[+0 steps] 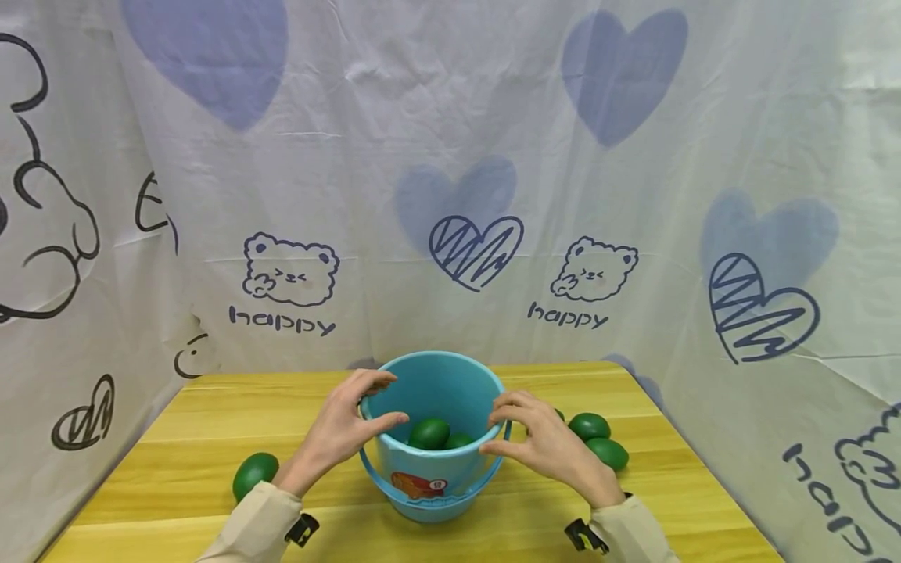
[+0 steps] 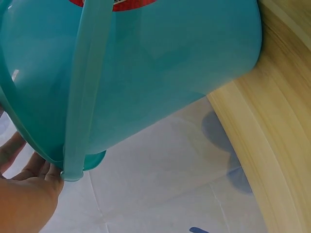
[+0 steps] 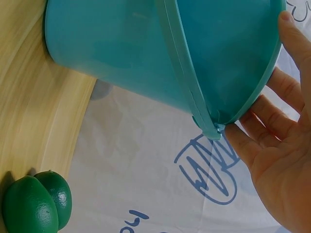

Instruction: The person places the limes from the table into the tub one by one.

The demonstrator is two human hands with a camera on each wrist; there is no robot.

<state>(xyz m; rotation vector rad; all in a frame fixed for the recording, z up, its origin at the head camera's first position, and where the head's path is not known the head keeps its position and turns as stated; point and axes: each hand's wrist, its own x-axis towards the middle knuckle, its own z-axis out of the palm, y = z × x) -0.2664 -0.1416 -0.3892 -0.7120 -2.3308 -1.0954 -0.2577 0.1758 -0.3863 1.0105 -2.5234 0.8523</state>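
A blue plastic bucket [image 1: 436, 477] stands on the wooden table [image 1: 211, 407], its handle [image 1: 394, 489] hanging down in front. Two green round fruits [image 1: 429, 432] lie inside it. My left hand [image 1: 369, 407] holds the left rim, thumb inside and fingers over the edge. On the opposite rim, my right hand [image 1: 501, 428] grips with curled fingers. The left wrist view shows the bucket wall [image 2: 160, 63], its handle [image 2: 82, 97] and my left hand [image 2: 24, 194] at the rim. In the right wrist view my right hand [image 3: 277, 160] touches the bucket [image 3: 136, 48] by the handle pivot.
One green fruit [image 1: 255, 473] lies on the table left of the bucket. More green fruits [image 1: 598, 438] lie to its right, two of them [image 3: 36, 204] in the right wrist view. A printed white cloth [image 1: 450, 195] hangs round the back and both sides.
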